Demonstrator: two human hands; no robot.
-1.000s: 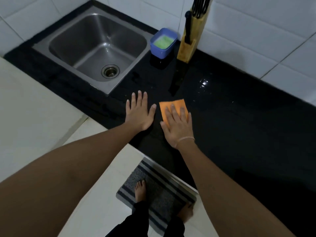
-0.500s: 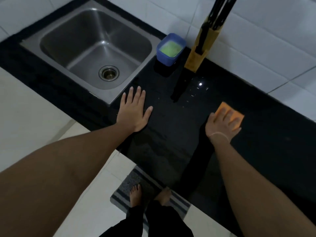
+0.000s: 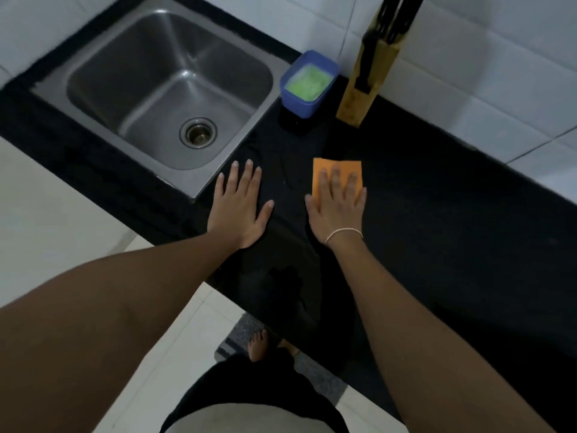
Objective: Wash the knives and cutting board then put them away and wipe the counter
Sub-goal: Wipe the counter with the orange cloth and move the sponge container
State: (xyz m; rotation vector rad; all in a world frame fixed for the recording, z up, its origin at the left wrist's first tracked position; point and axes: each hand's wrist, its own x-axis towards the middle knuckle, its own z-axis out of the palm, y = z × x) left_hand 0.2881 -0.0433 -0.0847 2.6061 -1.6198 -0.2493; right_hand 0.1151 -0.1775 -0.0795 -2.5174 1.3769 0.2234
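Orange cloth (image 3: pixel 337 175) lies flat on the black counter (image 3: pixel 452 220) under the right hand (image 3: pixel 338 207), whose fingers are straight and slightly apart, pressing it down. Half a second ago this hand and cloth were out to the right; now they are back near the middle, just right of the left hand (image 3: pixel 240 204), so a wiping stroke has swept leftward across the counter. The left hand has not shifted: it rests flat with fingers spread, bracing beside the sink (image 3: pixel 168 89). At the far edge the knives (image 3: pixel 393 14) stand in the wooden block (image 3: pixel 365 85) next to a blue container (image 3: pixel 307 82); no cutting board is in view. Judging by this, washing and storing look done, and wiping is under way.
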